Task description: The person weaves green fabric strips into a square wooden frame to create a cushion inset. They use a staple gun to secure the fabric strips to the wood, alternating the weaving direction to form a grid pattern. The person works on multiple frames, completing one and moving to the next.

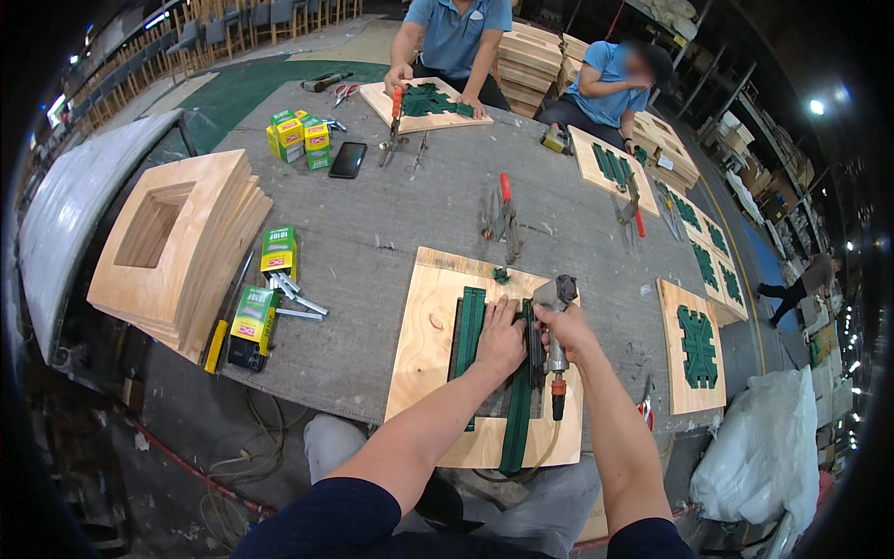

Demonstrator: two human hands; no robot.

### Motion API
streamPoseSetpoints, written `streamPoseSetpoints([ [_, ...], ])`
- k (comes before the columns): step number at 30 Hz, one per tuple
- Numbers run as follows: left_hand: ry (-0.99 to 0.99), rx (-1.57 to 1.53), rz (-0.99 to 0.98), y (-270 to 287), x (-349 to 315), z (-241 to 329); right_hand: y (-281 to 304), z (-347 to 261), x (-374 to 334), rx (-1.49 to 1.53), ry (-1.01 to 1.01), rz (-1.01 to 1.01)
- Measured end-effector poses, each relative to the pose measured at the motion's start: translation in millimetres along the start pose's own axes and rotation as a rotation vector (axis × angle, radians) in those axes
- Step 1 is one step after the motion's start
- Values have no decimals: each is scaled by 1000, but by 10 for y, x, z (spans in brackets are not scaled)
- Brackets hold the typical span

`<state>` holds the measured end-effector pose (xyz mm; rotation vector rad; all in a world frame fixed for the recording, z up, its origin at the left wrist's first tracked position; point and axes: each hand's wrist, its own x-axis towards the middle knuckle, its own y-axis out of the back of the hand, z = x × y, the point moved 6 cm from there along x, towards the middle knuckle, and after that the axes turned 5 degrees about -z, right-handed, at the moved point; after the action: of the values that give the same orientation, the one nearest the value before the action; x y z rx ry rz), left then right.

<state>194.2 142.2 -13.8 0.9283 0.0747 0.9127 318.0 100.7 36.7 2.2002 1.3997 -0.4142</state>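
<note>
A plywood panel (417, 363) with a rectangular cut-out lies at the table's near edge. One green webbing strap (470, 326) runs along the left side of the cut-out. A second green strap (517, 424) crosses the opening, its loose end reaching the panel's near edge. My left hand (503, 340) lies on the panel between the straps, fingers stretched out and pressing down near the second one. Held in my right hand (566, 328) is a pneumatic staple gun (556, 294), its nose hidden, right beside that strap. A hose trails from its coupling.
Stacked plywood frames (177, 252), staple boxes (253, 317) and loose staple strips (298, 298) lie left. Beyond my panel rests a red-handled clamp tool (505, 219). A black phone (348, 160) sits farther off. Two co-workers handle strapped panels opposite; a finished-looking strapped panel (692, 373) lies right.
</note>
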Motion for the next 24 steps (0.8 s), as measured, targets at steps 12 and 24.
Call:
streamPoseSetpoints([
  [12, -13, 15, 22, 17, -4, 10, 112, 5, 35, -62, -1, 80],
  [24, -32, 4, 22, -14, 7, 31, 259, 64, 47, -74, -14, 37],
])
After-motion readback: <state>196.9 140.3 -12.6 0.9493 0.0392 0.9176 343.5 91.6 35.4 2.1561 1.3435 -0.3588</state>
